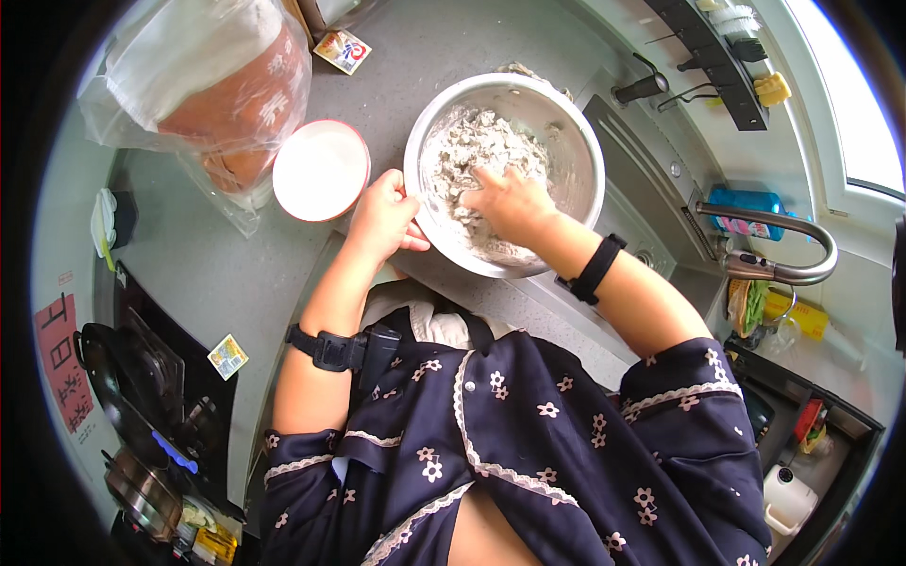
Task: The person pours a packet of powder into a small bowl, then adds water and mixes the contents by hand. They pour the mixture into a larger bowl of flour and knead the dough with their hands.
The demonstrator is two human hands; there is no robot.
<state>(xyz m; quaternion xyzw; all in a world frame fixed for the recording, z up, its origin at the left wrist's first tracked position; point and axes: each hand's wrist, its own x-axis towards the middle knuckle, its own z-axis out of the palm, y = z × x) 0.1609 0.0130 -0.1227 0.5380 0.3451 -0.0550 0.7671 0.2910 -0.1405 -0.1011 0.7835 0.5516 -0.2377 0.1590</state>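
A large stainless steel bowl point(597, 166) stands on the grey countertop point(396, 42) close to the sink. Lumpy, shaggy dough point(488, 138) covers much of its inside. My left hand point(388, 218) grips the bowl's rim at its left side, thumb and fingers about the edge. Inside the bowl, my right hand point(511, 204) has its fingers spread and pushed into the dough; the fingertips are partly hidden, so whether they hold any of it is unclear. Left of the bowl, beside my left hand, is a white bowl with a red rim point(322, 170).
A clear plastic bag point(233, 92) with brownish contents lies at the upper left, near a small packet point(342, 52). The sink point(623, 163) and its curved faucet point(786, 269) are at the right. A stove with a black wok point(106, 382) is at the lower left.
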